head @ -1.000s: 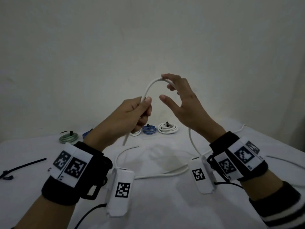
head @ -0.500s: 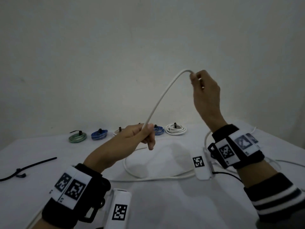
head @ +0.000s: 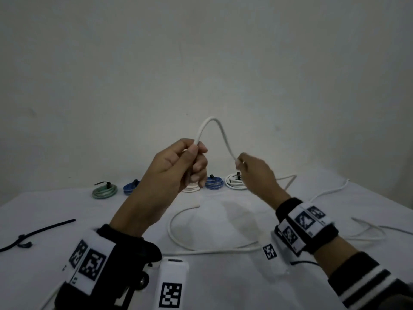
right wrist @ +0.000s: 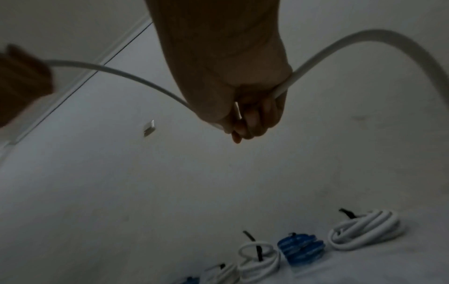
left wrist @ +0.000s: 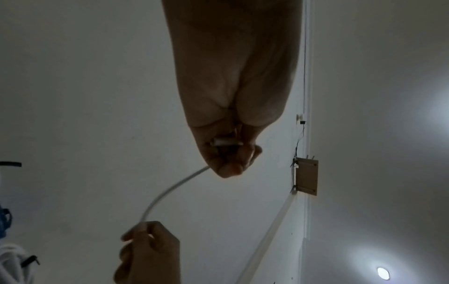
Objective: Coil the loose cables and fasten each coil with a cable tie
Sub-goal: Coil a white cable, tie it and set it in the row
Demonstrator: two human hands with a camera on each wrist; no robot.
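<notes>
A loose white cable [head: 212,121] arches in the air between my two hands above the white table [head: 223,287]. My left hand [head: 190,162] grips one side of the arch in a fist, seen from below in the left wrist view [left wrist: 226,153]. My right hand [head: 243,166] pinches the other side, fingers curled round the cable [right wrist: 286,84]. More of the white cable [head: 178,240] lies in a wide loop on the table below the hands. A black cable tie [head: 38,231] lies at the left edge.
Several tied coils stand in a row at the back: a green coil [head: 105,191], a blue coil [head: 130,187], a white coil [head: 190,189] partly behind my left hand, another blue coil [head: 214,183] and a white coil [head: 234,182]. Loose white cable [head: 330,191] trails off right.
My right hand has come down and in toward the left hand, which rose. The long slanted stretch of cable between them has folded into a narrow arch.
</notes>
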